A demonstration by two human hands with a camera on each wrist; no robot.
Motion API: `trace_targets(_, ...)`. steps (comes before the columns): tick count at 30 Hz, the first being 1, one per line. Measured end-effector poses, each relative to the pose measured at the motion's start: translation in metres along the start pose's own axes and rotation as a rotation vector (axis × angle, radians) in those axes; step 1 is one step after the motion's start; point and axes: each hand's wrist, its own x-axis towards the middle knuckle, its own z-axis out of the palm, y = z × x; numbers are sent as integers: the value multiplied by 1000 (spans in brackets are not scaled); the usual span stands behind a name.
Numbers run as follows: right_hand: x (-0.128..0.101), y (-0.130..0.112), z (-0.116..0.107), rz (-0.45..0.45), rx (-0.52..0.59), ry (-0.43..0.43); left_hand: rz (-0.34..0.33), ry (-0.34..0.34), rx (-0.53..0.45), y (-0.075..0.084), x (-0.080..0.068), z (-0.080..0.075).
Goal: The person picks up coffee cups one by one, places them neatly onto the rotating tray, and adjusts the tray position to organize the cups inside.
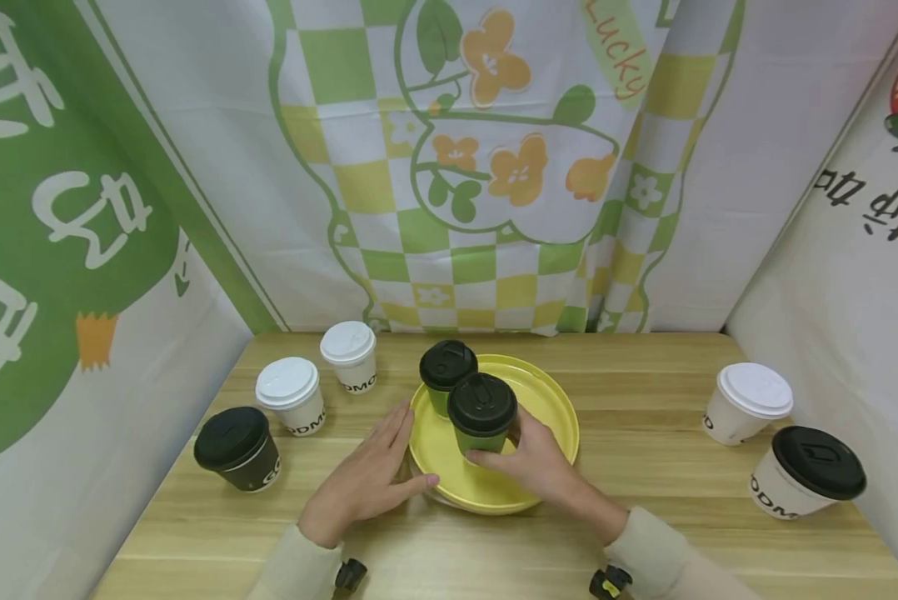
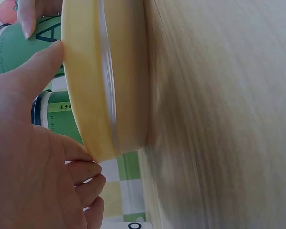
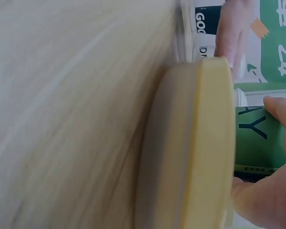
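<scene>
A yellow plate [image 1: 550, 404] lies at the middle of the wooden table [image 1: 644, 500] and carries two green cups with black lids. My right hand [image 1: 527, 458] grips the nearer green cup [image 1: 482, 414] from the right side, fingers and thumb curled round it. The farther green cup [image 1: 447, 371] stands free behind it. My left hand [image 1: 377, 475] lies flat beside the plate, fingers straight, thumb touching its left rim. In the left wrist view the plate's rim [image 2: 93, 95] sits against my left thumb [image 2: 40, 62]. In the right wrist view my thumb [image 3: 279, 112] presses the green cup [image 3: 255, 143].
Left of the plate stand two white cups with white lids [image 1: 289, 395] [image 1: 350, 354] and a black cup [image 1: 237, 447]. At the right stand a white-lidded cup [image 1: 745, 402] and a white cup with a black lid [image 1: 805, 472]. Printed cloth walls [image 1: 494, 167] close three sides.
</scene>
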Motion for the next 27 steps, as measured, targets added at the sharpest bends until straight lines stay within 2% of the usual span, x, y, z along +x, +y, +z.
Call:
trace_targets(6, 3, 4, 17, -40, -48, -53, -7, 1, -2, -1, -1, 1)
trace_targets(12, 6, 9, 28, -48, -56, -66, -6, 4, -6, -1, -2, 0)
trace_targets(17, 9, 11, 33, -62, -24, -86, 2, 11, -10, -1, -2, 0)
trace_targets(27, 15, 11, 39, -72, -41, -131, 15, 41, -18, -3, -1, 2)
